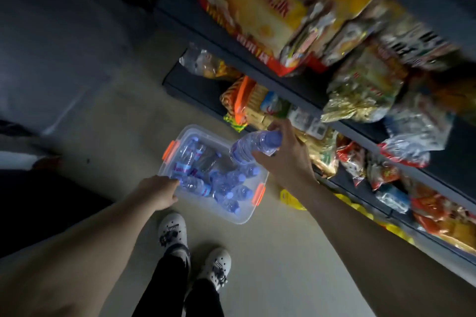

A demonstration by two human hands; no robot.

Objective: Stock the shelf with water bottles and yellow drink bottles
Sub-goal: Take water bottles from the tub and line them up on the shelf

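Note:
A clear plastic bin [239, 217] with orange latches sits on the floor and holds several water bottles [221, 183] with blue caps. My right hand [286, 157] grips one water bottle [253, 147] just above the bin's far right corner, beside the low shelf. At the bin's near left rim, my left hand [158, 192] has its fingers curled down among the bottles; what they touch is hidden. Yellow drink bottles [291, 199] lie low on the right, partly behind my right forearm.
Dark shelves [291, 87] on the right are packed with snack bags and packets. My two white clogs [172, 230] stand on the pale floor just in front of the bin. A dark area fills the left side.

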